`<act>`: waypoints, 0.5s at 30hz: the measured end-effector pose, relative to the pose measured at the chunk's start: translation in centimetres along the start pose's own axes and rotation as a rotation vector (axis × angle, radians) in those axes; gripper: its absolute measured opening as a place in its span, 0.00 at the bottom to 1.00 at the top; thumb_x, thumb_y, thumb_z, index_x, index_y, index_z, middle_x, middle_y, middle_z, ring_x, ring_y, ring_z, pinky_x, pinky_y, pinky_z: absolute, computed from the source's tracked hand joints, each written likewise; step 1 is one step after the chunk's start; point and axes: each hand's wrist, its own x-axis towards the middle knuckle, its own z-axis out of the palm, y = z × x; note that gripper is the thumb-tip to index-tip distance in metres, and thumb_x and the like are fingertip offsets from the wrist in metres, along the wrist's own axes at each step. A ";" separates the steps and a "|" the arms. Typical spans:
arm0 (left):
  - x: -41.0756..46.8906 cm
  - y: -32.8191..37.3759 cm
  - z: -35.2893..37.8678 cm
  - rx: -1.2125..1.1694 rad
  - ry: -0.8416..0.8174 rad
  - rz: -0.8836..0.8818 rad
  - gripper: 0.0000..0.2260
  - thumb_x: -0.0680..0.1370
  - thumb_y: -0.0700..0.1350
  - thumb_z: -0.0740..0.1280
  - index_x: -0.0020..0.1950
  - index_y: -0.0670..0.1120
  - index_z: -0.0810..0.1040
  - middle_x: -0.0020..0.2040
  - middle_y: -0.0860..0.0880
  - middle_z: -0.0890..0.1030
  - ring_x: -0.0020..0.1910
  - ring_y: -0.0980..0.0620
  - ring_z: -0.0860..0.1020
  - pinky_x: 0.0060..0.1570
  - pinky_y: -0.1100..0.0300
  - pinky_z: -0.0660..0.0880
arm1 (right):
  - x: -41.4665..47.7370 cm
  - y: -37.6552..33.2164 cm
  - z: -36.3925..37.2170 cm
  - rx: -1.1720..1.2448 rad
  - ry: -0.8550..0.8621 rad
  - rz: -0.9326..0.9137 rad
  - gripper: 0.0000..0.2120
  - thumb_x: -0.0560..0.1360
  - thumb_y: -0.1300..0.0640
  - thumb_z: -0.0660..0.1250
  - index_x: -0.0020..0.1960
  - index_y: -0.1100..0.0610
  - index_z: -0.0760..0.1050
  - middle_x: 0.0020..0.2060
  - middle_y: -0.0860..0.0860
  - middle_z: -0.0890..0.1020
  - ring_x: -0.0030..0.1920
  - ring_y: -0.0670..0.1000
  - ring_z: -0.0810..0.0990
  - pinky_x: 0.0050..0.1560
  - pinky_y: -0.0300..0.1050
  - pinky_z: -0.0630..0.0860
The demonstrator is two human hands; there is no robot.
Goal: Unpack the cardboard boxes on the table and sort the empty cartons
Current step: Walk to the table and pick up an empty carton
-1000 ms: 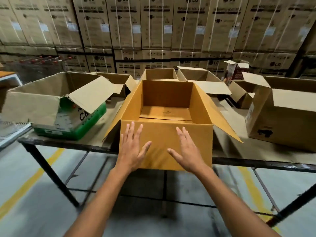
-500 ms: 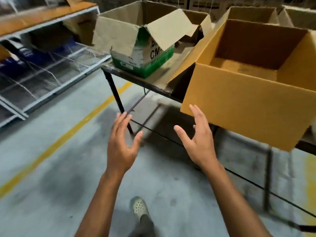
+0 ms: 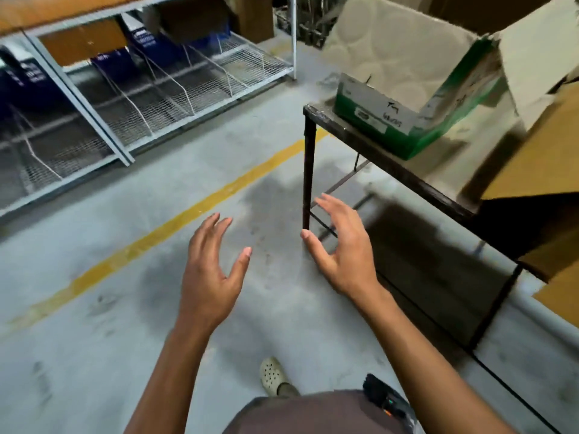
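Nearest, a pale shoe point(image 3: 273, 375) on the grey floor point(image 3: 94, 355). Above it, left grip point(image 3: 210, 270) and right grip point(image 3: 341, 249) apart in the air, fingers loosely spread, holding nothing. Beyond, at the right, a dark desk point(image 3: 391, 170) carrying an opened green-and-white box point(image 3: 407, 120) at its corner, a brown box point(image 3: 539, 164) just beside. Farthest, a wire shelf point(image 3: 156, 98) past a yellow line point(image 3: 175, 227).

Two bare hands are showing near the middle: the left hand point(image 3: 210, 270) and the right hand point(image 3: 341, 252). Two cartons are sitting on one table point(image 3: 391, 170) at two o'clock: a green-and-white carton point(image 3: 407, 89) and a tan carton point(image 3: 539, 151) at three o'clock. One shoe point(image 3: 272, 375) is showing at six o'clock, one yellow line point(image 3: 175, 227) is crossing the floor, and one wire rack point(image 3: 188, 89) is standing at ten o'clock.
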 end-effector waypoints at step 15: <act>28.1 -14.6 1.6 0.034 0.053 0.020 0.25 0.78 0.54 0.65 0.70 0.41 0.74 0.72 0.44 0.71 0.74 0.48 0.67 0.73 0.60 0.62 | 26.5 6.4 18.2 0.105 -0.084 -0.050 0.27 0.77 0.44 0.66 0.71 0.58 0.71 0.70 0.56 0.71 0.70 0.55 0.72 0.61 0.57 0.76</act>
